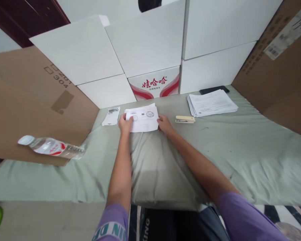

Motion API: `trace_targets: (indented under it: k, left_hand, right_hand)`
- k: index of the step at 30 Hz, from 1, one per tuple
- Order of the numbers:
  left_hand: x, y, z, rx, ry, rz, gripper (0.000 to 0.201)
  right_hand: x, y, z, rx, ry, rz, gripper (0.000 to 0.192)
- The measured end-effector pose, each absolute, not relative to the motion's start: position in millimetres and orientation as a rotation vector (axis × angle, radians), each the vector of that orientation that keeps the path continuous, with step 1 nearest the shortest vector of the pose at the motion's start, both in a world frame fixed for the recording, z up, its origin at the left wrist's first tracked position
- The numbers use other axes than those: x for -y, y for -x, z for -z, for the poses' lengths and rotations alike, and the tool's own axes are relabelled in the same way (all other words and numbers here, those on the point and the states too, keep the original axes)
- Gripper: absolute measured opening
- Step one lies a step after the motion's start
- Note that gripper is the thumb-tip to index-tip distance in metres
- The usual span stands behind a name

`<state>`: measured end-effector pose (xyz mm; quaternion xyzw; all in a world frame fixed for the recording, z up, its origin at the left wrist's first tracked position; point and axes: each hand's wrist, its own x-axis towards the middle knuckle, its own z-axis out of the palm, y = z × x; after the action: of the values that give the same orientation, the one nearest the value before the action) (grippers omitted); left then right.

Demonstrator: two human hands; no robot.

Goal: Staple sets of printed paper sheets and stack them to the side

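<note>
A small stack of printed papers (142, 122) with round stamps on the top sheet is held between my two hands over the green cloth. My left hand (125, 124) grips its left edge, thumb on top. At the right edge, my right hand (165, 124) pinches the sheets, its fingers partly hidden beneath. A cream stapler (185, 119) lies just right of my right hand. To the left of my left hand is a white sheet or packet (111, 117) with small dark metallic-looking bits at its top.
A thicker pile of papers (213, 103) lies at the right, partly over a black phone-like object (214, 89). White boxes (153, 43) wall off the back; cardboard (35, 107) stands left and more cardboard (278, 73) right. A water bottle (52, 147) lies on its side at left.
</note>
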<state>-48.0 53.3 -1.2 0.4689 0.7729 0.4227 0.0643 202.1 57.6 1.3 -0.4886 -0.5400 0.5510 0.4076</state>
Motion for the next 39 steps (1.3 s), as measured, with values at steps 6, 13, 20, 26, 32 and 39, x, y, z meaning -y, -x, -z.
trace_targets:
  k: [6,13,20,26,32,39]
  left_hand:
    - [-45,36,-12,-2.399,-1.424,-1.269,0.023]
    - [-37,22,-24,-2.368,-1.604,-1.326,0.007]
    - [-30,14,-37,-2.335,-1.867,-1.313,0.006]
    - [-23,10,-50,-2.349,-2.061,-1.413,0.002]
    - [-23,11,-53,-2.273,-2.025,-1.484,0.006]
    - [-23,15,-67,-1.830,-1.810,-1.680,0.028]
  right_hand:
    - [-58,-202,1,1.388,1.219,-1.377,0.041]
    - [-52,-205,-8,1.307,1.201,-1.406,0.057]
    - [-51,-204,-8,1.307,1.213,-1.399,0.063]
    - [-51,-204,-7,1.300,1.231,-1.349,0.064]
    - [-57,-200,2,1.325,1.302,-1.299,0.043]
    - [-62,-209,1,1.355,1.207,-1.077,0.036]
